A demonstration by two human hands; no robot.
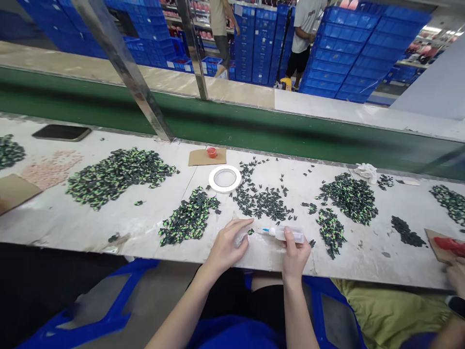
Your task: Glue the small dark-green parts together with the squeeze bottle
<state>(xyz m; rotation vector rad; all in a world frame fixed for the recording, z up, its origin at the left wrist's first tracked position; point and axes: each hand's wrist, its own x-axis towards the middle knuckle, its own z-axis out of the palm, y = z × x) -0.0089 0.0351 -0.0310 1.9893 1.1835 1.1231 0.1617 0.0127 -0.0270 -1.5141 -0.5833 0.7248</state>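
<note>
My right hand (pixel 295 252) grips a small clear glue bottle (pixel 286 234) lying sideways, its blue nozzle pointing left. My left hand (pixel 228 242) rests on the white table (pixel 152 228), fingers pinched on a small dark green part (pixel 250 231) just off the nozzle tip. Right behind both hands lies a scatter of small dark parts (pixel 265 201). A pile of green-and-black parts (pixel 187 218) sits to the left of my left hand.
More piles lie along the table: a big one (pixel 116 174) at left, others (pixel 350 196) at right. A white tape ring (pixel 224 178), a red cap on cardboard (pixel 211 152), a phone (pixel 61 132). A green conveyor (pixel 254 128) runs behind. A co-worker's hand (pixel 457 274) at far right.
</note>
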